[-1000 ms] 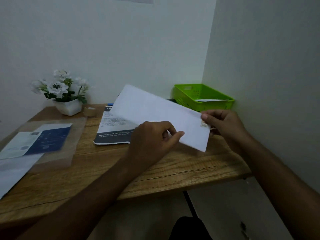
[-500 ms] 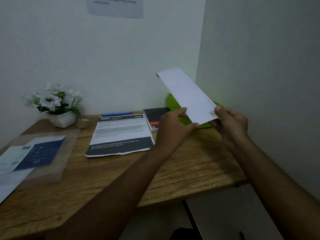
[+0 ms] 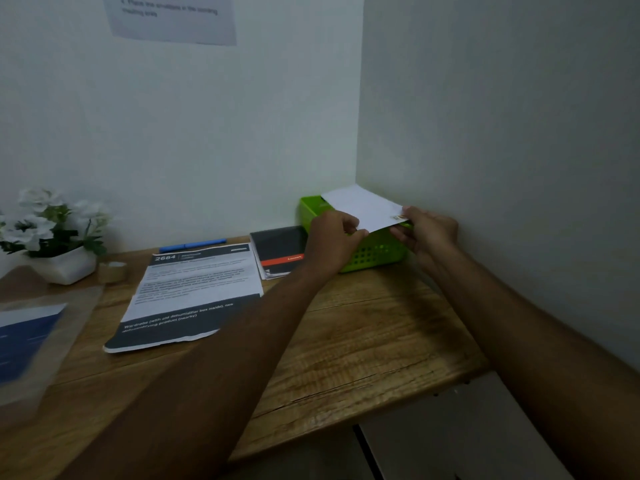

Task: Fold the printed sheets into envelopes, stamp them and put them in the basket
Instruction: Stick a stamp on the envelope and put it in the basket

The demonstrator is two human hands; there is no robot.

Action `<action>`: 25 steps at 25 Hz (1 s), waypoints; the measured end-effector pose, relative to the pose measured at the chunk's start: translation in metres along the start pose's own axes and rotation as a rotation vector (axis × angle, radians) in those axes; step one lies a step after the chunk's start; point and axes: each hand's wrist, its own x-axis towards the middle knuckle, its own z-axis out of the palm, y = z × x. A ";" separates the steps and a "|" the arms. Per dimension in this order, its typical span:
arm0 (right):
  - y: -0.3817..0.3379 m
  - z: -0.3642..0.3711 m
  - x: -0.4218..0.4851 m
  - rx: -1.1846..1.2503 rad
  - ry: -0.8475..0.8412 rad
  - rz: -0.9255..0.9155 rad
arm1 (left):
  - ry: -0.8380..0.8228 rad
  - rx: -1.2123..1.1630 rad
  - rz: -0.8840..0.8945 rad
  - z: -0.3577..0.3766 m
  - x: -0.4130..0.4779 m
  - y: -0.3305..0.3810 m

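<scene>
Envelope (image 3: 363,207) pinched by both hands (image 3: 332,237) (image 3: 427,230) above green basket (image 3: 377,252).

White paper wall notice (image 3: 173,19): top cropped, print blurred. Green perforated plastic basket (image 3: 377,251): interior hidden by white paper envelope (image 3: 363,207). Blue-and-white sheet (image 3: 24,337): blurred, cropped left.

My left hand (image 3: 332,240) and right hand (image 3: 429,230) were bare. So were the left forearm (image 3: 242,341) and the right forearm (image 3: 519,323), uncovered all the way down to the lower edge of the view. Knuckles showed on both hands; the dim light hid my nails.
</scene>
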 end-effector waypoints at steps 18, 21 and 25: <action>0.028 0.000 0.032 -0.490 0.011 -0.319 | 0.053 0.118 0.007 -0.003 0.012 -0.022; 0.029 -0.001 0.034 -0.534 0.044 -0.390 | 0.055 0.135 0.004 -0.011 0.009 -0.027; 0.027 -0.004 0.031 -0.626 0.085 -0.490 | 0.042 0.173 -0.004 -0.023 0.002 -0.039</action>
